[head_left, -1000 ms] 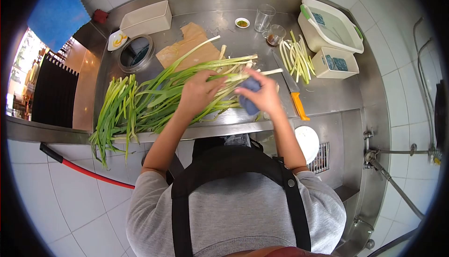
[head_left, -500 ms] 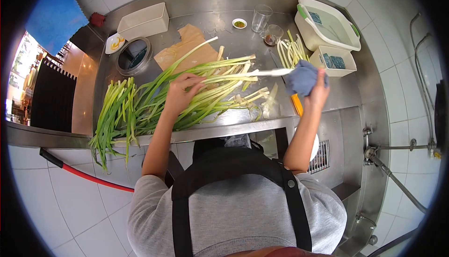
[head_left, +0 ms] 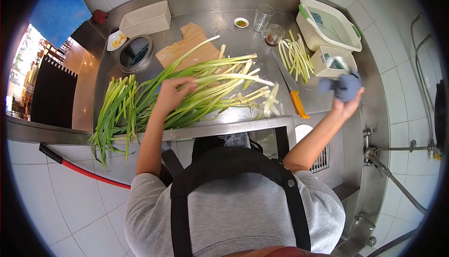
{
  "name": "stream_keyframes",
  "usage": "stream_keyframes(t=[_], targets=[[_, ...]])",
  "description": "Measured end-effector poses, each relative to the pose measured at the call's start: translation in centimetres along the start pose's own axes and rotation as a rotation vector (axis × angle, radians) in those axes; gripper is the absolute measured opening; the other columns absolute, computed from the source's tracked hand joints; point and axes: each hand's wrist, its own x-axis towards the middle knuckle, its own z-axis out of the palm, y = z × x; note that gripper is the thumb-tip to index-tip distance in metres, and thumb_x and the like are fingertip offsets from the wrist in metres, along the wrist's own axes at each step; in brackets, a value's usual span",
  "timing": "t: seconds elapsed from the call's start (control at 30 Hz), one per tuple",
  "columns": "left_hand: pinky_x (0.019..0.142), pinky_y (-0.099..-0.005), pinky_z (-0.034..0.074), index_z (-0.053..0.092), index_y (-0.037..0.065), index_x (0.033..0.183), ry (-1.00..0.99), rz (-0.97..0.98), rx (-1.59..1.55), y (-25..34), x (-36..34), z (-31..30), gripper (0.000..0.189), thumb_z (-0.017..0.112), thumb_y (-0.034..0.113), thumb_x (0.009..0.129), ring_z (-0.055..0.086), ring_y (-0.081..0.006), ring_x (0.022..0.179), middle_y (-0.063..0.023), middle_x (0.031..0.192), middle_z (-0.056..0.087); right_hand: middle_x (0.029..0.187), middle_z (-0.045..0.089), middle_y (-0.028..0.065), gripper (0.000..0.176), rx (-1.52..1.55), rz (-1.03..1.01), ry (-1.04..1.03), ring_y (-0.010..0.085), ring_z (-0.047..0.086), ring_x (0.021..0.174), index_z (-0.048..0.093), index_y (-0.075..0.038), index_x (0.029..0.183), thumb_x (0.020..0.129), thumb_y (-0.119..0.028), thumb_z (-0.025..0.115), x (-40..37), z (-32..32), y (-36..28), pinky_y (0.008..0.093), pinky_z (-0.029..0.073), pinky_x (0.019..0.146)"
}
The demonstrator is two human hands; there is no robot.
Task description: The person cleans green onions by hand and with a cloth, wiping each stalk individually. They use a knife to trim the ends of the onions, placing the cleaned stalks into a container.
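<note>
Stalk (head_left: 231, 76) in snug left grip (head_left: 172, 93), white end (head_left: 263, 80) rightward — cloth (head_left: 347, 87) in snug right grip (head_left: 347, 105)

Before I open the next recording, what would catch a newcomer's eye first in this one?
Probably the big pile of long green stalks across the left and middle of the steel counter, where the left hand grips one stalk. Next, the right hand, out at the right, holding a blue-grey cloth. Then the knife's orange handle, near the counter's front edge.
</note>
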Motion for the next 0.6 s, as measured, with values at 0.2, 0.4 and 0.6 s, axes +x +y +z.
stream_keyframes(t=[0.2,0.4,0.6], targets=[[0.041,-0.0178,0.038,0.059,0.000,0.098,0.191,-0.284,-0.147,-0.5,0.0,-1.7,0.019,0.054,0.016,0.090,0.053,-0.0041,0.051,-0.0054,0.069,0.064,0.115,0.053,0.0183,0.052,-0.502,0.043,0.247,0.0312,0.054,0.104,0.044,0.007,0.120,0.088,-0.031,0.057,-1.8,3.5,0.8,0.0432,0.044,0.091],[0.039,-0.0172,0.036,0.050,0.003,0.093,0.148,-0.277,-0.365,0.4,1.7,2.0,0.021,0.044,0.023,0.095,0.049,-0.0057,0.046,-0.0065,0.075,0.059,0.096,0.060,0.0108,0.046,-0.869,0.448,0.163,0.0214,0.060,0.083,0.054,-0.002,0.110,0.078,-0.031,0.071,-5.4,2.1,12.0,0.0337,0.051,0.070],[0.041,-0.0185,0.037,0.044,0.007,0.091,0.004,-0.254,-0.570,2.8,3.1,6.9,0.017,0.041,0.023,0.096,0.055,-0.0099,0.059,-0.0064,0.098,0.052,0.100,0.059,0.0123,0.067,-0.136,0.781,-0.077,0.0247,0.061,0.090,0.047,-0.004,0.116,0.081,-0.061,0.050,-10.0,8.3,16.9,0.0417,0.051,0.079]])
